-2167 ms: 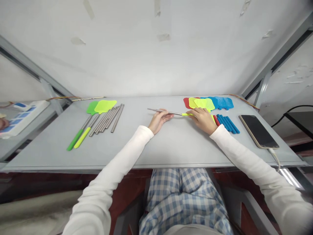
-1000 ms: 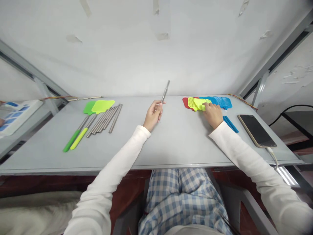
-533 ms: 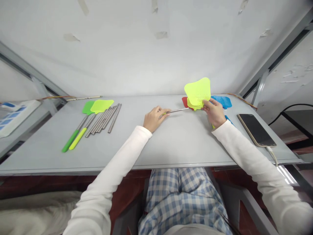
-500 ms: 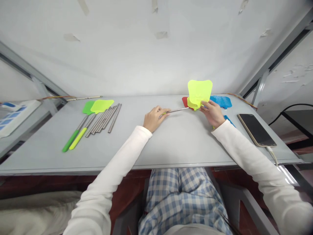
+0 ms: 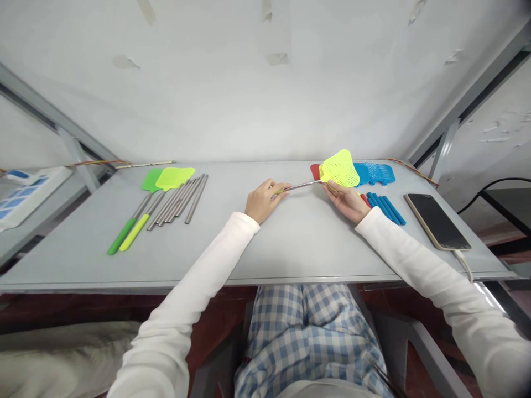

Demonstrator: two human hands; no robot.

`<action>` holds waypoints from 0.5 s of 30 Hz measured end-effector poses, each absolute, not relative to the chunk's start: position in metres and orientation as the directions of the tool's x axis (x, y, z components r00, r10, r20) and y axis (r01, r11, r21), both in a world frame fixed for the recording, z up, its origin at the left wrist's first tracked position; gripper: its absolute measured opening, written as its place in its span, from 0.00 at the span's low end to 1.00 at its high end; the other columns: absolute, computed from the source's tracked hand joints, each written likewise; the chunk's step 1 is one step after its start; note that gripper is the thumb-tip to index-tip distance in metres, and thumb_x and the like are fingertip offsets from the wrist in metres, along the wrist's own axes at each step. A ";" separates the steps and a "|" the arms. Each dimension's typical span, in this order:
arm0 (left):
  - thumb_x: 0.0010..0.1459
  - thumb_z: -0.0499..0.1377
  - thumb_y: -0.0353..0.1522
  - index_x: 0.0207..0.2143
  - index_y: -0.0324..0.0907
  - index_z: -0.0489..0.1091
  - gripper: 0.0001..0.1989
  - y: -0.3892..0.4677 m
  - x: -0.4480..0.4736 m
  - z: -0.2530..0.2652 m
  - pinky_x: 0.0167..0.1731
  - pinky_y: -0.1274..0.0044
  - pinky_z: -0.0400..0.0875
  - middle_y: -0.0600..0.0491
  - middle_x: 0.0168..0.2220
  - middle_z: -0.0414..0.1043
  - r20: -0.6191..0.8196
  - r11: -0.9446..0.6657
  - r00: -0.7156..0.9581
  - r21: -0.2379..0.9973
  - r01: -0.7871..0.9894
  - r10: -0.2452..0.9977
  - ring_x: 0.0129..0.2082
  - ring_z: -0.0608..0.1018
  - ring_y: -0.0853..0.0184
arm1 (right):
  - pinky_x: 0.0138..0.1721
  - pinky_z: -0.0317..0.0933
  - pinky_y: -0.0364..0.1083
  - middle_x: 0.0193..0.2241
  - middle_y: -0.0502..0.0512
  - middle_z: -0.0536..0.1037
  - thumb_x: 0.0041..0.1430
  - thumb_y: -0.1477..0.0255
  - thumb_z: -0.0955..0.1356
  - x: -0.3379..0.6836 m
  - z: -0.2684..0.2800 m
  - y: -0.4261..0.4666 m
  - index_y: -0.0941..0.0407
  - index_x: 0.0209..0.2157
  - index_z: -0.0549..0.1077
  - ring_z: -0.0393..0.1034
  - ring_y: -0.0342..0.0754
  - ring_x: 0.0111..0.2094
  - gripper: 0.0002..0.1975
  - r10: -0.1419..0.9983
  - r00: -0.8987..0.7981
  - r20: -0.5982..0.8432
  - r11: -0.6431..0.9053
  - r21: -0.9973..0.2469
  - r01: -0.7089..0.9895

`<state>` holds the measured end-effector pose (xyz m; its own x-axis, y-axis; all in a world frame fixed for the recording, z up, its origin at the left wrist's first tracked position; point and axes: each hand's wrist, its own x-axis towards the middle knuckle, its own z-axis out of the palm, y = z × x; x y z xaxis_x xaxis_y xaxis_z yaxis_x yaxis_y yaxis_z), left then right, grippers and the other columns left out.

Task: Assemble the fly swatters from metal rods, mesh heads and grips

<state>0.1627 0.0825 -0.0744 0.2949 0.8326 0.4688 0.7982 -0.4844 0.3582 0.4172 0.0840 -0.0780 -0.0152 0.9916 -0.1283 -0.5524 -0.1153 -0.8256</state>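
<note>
My left hand (image 5: 265, 200) is closed around a yellow-green handle, mostly hidden by the fingers, from which a thin metal rod (image 5: 302, 185) points right. At the rod's far end is a yellow-green fly swatter head (image 5: 342, 167) with a perforated face, its neck pinched by my right hand (image 5: 347, 202). Rod tip and neck meet; how deep the rod sits in it I cannot tell. Behind this head, a red swatter head (image 5: 315, 171) and several blue swatter heads (image 5: 379, 173) lie on the table. Blue handles (image 5: 390, 209) and a red one lie beside my right wrist.
On the grey table (image 5: 249, 254), a green fly swatter (image 5: 121, 236) and a yellow-green fly swatter (image 5: 135, 233) lie at left, beside several metal rods (image 5: 178, 203). A phone (image 5: 437, 221) with a cable lies at right. A white wall stands behind.
My right hand has moved slightly left and down, bringing the yellow-green head from upright to tilted, its neck now at the rod's tip. My left hand has barely moved.
</note>
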 end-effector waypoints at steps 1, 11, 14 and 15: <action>0.65 0.54 0.42 0.49 0.53 0.76 0.15 0.083 0.163 -0.075 0.28 0.79 0.62 0.53 0.37 0.72 0.468 -0.485 0.295 0.361 0.796 0.833 0.32 0.75 0.71 | 0.58 0.66 0.42 0.43 0.48 0.81 0.52 0.78 0.72 0.417 -0.079 0.084 0.51 0.36 0.76 0.71 0.45 0.55 0.10 0.993 -0.015 -0.119 -0.108 -0.831 -0.545; 0.65 0.54 0.43 0.49 0.53 0.76 0.16 0.084 0.162 -0.078 0.29 0.79 0.62 0.54 0.36 0.72 0.476 -0.496 0.299 0.368 0.786 0.827 0.28 0.73 0.73 | 0.62 0.63 0.46 0.46 0.48 0.80 0.49 0.72 0.75 0.416 -0.085 0.083 0.50 0.37 0.76 0.65 0.48 0.60 0.12 0.998 -0.021 -0.057 -0.060 -0.885 -0.463; 0.66 0.53 0.43 0.51 0.53 0.76 0.16 0.083 0.163 -0.080 0.27 0.78 0.61 0.54 0.36 0.72 0.504 -0.519 0.324 0.314 0.795 0.801 0.28 0.72 0.72 | 0.62 0.63 0.47 0.46 0.48 0.80 0.47 0.72 0.75 0.414 -0.085 0.081 0.50 0.36 0.76 0.64 0.49 0.61 0.12 0.998 0.021 -0.061 -0.045 -0.891 -0.452; 0.66 0.52 0.42 0.51 0.54 0.75 0.17 0.083 0.164 -0.080 0.26 0.78 0.60 0.53 0.36 0.72 0.518 -0.530 0.336 0.285 0.799 0.786 0.28 0.72 0.72 | 0.62 0.63 0.48 0.46 0.48 0.80 0.46 0.72 0.75 0.412 -0.086 0.080 0.50 0.36 0.76 0.64 0.50 0.61 0.12 0.998 0.028 -0.063 -0.044 -0.891 -0.452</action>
<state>0.1635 0.0825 -0.0799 0.3365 0.7862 0.5183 0.7988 -0.5298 0.2850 0.4124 0.0798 -0.0858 0.0278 0.9976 -0.0633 -0.4523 -0.0439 -0.8908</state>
